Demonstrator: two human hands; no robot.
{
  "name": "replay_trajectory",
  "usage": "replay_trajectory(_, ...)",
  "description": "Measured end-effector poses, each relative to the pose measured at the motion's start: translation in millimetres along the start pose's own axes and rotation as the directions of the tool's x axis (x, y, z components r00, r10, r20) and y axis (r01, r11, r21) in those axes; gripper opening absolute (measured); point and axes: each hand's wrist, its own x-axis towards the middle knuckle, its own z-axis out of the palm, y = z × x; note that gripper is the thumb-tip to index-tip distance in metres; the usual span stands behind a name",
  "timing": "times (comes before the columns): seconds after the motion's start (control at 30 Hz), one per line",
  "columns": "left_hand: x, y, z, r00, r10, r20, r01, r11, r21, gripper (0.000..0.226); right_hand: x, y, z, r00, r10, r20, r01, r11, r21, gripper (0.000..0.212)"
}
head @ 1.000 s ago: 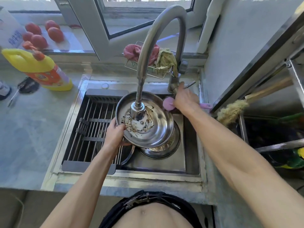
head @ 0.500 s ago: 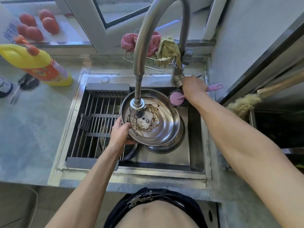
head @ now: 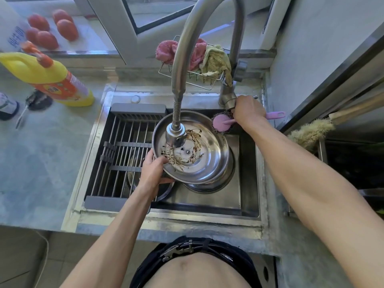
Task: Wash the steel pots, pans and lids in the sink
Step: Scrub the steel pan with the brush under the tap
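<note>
One lid (head: 199,154), left hand (head: 152,171) fingers gripping rim

We list a mottled grey stone counter (head: 37,163); behind it a white-framed window (head: 116,28) above a pale sill (head: 93,44), daylight falling on both. At right we note a plain light wall (head: 311,48) and a steel-edged cabinet (head: 340,80).

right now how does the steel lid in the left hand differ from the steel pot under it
The round steel lid is held tilted by the left hand under the faucet; the round steel pot rests in the sink. The lid is streaked with brown food strands; the pot's visible rim looks clean. Both are shiny steel.
</note>
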Motion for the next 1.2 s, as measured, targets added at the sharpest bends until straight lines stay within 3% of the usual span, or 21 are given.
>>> replay_trajectory(0.2, 1, -7, -3, 1.000, -0.016, -0.027, 0.015, 0.999, -0.041, 0.033, -41, 3, 12, 0.992, -0.053, -0.115, 0.095, 0.912, 0.400, 0.052)
replay_trajectory(0.3, 0, -9, -1, 0.999, -0.023, -0.049, 0.021, 0.999, -0.041, 0.032, -75, -6, 25, 0.981, -0.031, -0.190, 0.127, 0.846, 0.517, 0.049)
replay_trajectory(0.5, -12, -2, 7, 0.995, 0.097, -0.005, -0.097, 0.995, 0.010, 0.047, -110, -14, 59, 0.973, -0.167, -0.156, 0.221, 0.862, 0.456, 0.022)
replay_trajectory(0.63, -21, 0, 6, 0.973, 0.219, 0.070, -0.222, 0.974, 0.052, 0.060, -105, -15, 65, 0.969, -0.109, -0.220, 0.189, 0.902, 0.389, 0.035)
replay_trajectory(0.73, -27, 0, 12, 0.960, 0.270, 0.070, -0.273, 0.961, 0.036, 0.065, -109, -29, 67, 0.954, -0.188, -0.233, 0.264, 0.896, 0.356, 0.027)
replay_trajectory(0.87, -23, 2, 16, 0.955, 0.291, 0.054, -0.291, 0.957, -0.008, 0.061, -143, -61, 73, 0.880, -0.473, -0.032, 0.443, 0.798, 0.408, 0.036)
replay_trajectory(0.93, -19, 1, 10, 0.967, 0.253, 0.023, -0.253, 0.967, -0.028, 0.065, -157, -58, 70, 0.848, -0.525, 0.071, 0.466, 0.803, 0.371, 0.035)
replay_trajectory(1.03, -17, -3, 2, 0.967, 0.254, -0.001, -0.254, 0.967, -0.022, 0.063, -151, -35, 53, 0.908, -0.388, 0.159, 0.351, 0.911, 0.216, 0.033)
replay_trajectory(1.13, -25, -2, 9, 0.956, 0.291, 0.032, -0.292, 0.957, -0.001, 0.063, -132, -36, 44, 0.963, -0.270, -0.016, 0.270, 0.957, 0.106, 0.036)
replay_trajectory(1.2, -28, 0, 17, 0.950, 0.308, 0.045, -0.308, 0.951, -0.003, 0.065, -132, -60, 37, 0.947, -0.313, -0.066, 0.320, 0.929, 0.186, 0.038)
